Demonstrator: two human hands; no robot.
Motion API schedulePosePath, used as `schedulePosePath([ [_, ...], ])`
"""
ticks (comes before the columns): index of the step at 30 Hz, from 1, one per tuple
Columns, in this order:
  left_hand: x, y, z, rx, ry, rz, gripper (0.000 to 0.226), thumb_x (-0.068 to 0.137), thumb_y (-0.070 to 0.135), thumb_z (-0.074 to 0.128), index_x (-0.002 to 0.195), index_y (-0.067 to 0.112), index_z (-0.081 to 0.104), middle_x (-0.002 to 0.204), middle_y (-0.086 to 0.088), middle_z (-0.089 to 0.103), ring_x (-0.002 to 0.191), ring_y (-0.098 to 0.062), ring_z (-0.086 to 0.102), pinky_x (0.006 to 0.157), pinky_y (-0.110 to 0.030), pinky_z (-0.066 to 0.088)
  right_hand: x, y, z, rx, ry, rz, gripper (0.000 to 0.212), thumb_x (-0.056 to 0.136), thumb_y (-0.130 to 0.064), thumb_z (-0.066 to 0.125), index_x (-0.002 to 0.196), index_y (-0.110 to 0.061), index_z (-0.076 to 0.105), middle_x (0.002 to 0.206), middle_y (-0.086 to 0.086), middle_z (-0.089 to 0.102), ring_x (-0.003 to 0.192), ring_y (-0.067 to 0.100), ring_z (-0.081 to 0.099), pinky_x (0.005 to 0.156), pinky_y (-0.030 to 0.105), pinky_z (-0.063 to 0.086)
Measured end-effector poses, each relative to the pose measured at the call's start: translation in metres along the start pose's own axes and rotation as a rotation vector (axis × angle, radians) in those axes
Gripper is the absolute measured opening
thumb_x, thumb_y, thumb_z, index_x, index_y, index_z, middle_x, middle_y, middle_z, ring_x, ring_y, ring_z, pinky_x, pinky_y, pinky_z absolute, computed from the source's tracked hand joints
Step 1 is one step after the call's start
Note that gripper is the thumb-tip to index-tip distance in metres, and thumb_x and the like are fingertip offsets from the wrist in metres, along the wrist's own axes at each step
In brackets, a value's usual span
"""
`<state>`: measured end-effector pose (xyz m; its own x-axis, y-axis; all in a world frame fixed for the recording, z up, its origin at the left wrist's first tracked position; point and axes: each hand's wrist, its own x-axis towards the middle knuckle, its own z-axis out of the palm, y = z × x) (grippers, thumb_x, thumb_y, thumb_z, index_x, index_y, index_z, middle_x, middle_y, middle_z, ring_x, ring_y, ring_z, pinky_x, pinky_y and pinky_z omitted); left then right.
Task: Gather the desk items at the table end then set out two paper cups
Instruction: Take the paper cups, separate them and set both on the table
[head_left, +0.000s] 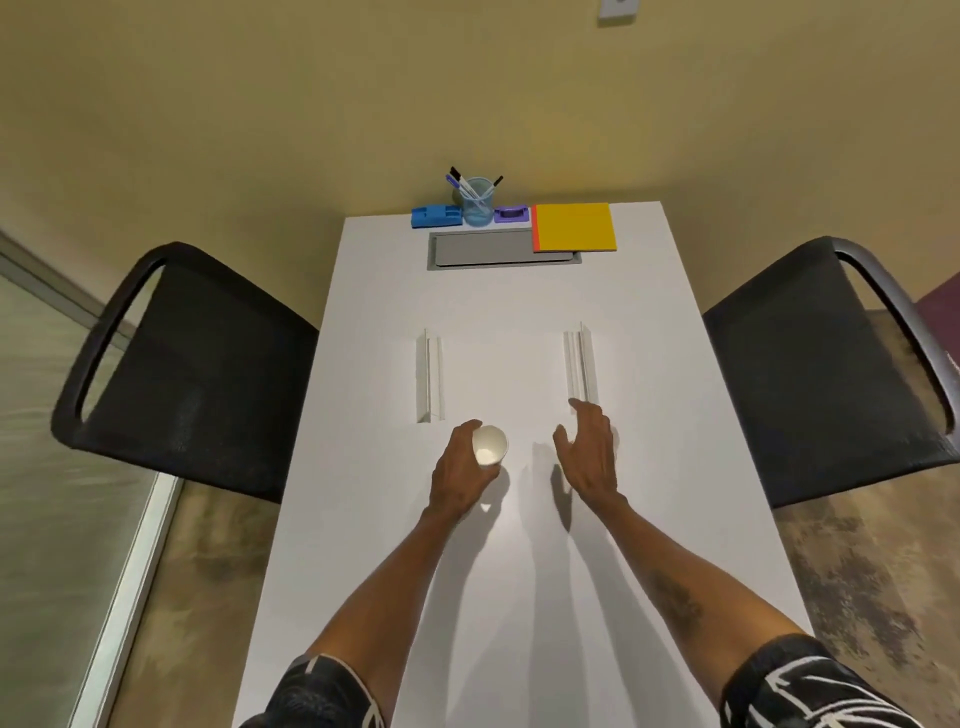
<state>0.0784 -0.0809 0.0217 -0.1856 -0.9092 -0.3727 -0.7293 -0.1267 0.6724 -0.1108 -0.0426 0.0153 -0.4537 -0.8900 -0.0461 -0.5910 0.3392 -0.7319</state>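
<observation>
One paper cup (490, 447) shows plainly, white and open at the top, with nothing in it; the left hand (460, 475) is wrapped around its side near the middle of the white table (363, 519). The right hand (589, 457) is curled with its back to the camera, and a pale edge peeks out past its knuckles, but whether it has hold of a second cup cannot be told. At the far end of the table stands a clear blue pen holder (478, 205) with several pens (460, 183) leaning in it, black and purple caps up. Just left of it lies a blue stapler-like item (436, 216), just right a small purple item (511, 213), then a yellow pad (574, 227) with an orange-red edge, partly over a grey cable hatch (480, 249). Two clear stands (430, 376) are set upright mid-table. No writing can be read on any of these. Black chairs (197, 374) sit at both sides.
</observation>
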Motion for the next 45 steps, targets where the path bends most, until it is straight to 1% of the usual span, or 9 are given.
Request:
schedulePosePath([
  [2,-0.002,-0.012,-0.009,-0.008,0.016,-0.018,0.072,0.083,0.026,0.073,0.146,0.024,0.037,0.148,0.01,0.046,0.134,-0.021,0.051,0.105,-0.035,0.043,-0.006,-0.011,0.013,0.034,-0.059,-0.045,0.042,0.095,-0.008,0.056,0.135,-0.002,0.052,0.132,0.01,0.057,0.122,0.027,0.056,0.108,0.04,0.042],
  [5,-0.001,-0.029,-0.024,-0.009,0.048,-0.039,0.071,0.084,0.024,0.073,0.145,0.022,0.038,0.147,0.007,0.047,0.134,-0.023,0.051,0.106,-0.037,0.043,-0.012,-0.024,0.033,0.096,-0.198,0.021,0.04,0.097,-0.01,0.054,0.136,-0.005,0.051,0.13,0.008,0.056,0.115,0.025,0.059,0.102,0.037,0.047],
  [9,0.004,-0.051,-0.041,-0.012,0.077,-0.065,0.069,0.085,0.019,0.072,0.145,0.019,0.038,0.145,0.003,0.049,0.131,-0.026,0.053,0.104,-0.038,0.044,-0.018,-0.031,0.058,0.112,-0.379,0.173,0.038,0.097,-0.016,0.052,0.134,-0.008,0.051,0.118,0.011,0.062,0.105,0.031,0.065,0.1,0.045,0.05],
  [17,0.023,-0.077,-0.055,-0.058,0.074,-0.117,0.07,0.084,0.016,0.069,0.145,0.02,0.036,0.144,0.003,0.049,0.127,-0.029,0.055,0.102,-0.038,0.047,-0.027,-0.034,0.092,0.128,-0.487,0.344,0.033,0.096,-0.017,0.053,0.128,-0.01,0.055,0.106,0.017,0.068,0.097,0.035,0.07,0.095,0.048,0.054],
  [20,0.03,-0.08,-0.056,-0.064,0.077,-0.117,0.067,0.082,0.014,0.068,0.142,0.023,0.038,0.139,0.004,0.053,0.125,-0.027,0.056,0.1,-0.041,0.05,-0.028,-0.035,0.098,0.082,-0.506,0.355,0.031,0.095,-0.017,0.053,0.125,-0.009,0.057,0.098,0.015,0.07,0.096,0.033,0.071,0.095,0.042,0.052],
  [24,0.04,-0.087,-0.056,-0.036,0.059,-0.104,0.066,0.083,0.015,0.069,0.142,0.022,0.039,0.14,0.003,0.052,0.129,-0.026,0.052,0.102,-0.042,0.048,-0.028,-0.035,0.104,0.081,-0.521,0.384,0.028,0.097,-0.017,0.053,0.122,-0.008,0.06,0.09,0.005,0.068,0.095,0.031,0.072,0.093,0.041,0.053],
  [31,0.05,-0.095,-0.05,-0.065,0.019,-0.141,0.066,0.088,0.023,0.068,0.145,0.024,0.035,0.143,0.004,0.05,0.13,-0.026,0.053,0.104,-0.037,0.044,-0.028,-0.033,0.107,0.05,-0.509,0.414,0.027,0.095,-0.014,0.054,0.119,-0.005,0.062,0.095,0.01,0.071,0.095,0.033,0.071,0.094,0.045,0.055],
  [35,0.05,-0.099,-0.047,-0.066,0.005,-0.142,0.066,0.088,0.023,0.068,0.145,0.023,0.035,0.143,0.004,0.05,0.13,-0.026,0.052,0.106,-0.038,0.044,-0.028,-0.034,0.107,0.032,-0.513,0.432,0.027,0.095,-0.013,0.054,0.119,-0.005,0.062,0.101,0.016,0.072,0.096,0.033,0.071,0.094,0.047,0.055],
  [45,0.052,-0.101,-0.041,-0.034,0.007,-0.142,0.066,0.089,0.023,0.067,0.146,0.022,0.034,0.144,0.002,0.048,0.134,-0.025,0.047,0.106,-0.041,0.044,-0.028,-0.035,0.102,0.003,-0.515,0.444,0.028,0.094,-0.013,0.053,0.119,-0.006,0.062,0.103,0.017,0.072,0.098,0.035,0.07,0.094,0.047,0.054],
])
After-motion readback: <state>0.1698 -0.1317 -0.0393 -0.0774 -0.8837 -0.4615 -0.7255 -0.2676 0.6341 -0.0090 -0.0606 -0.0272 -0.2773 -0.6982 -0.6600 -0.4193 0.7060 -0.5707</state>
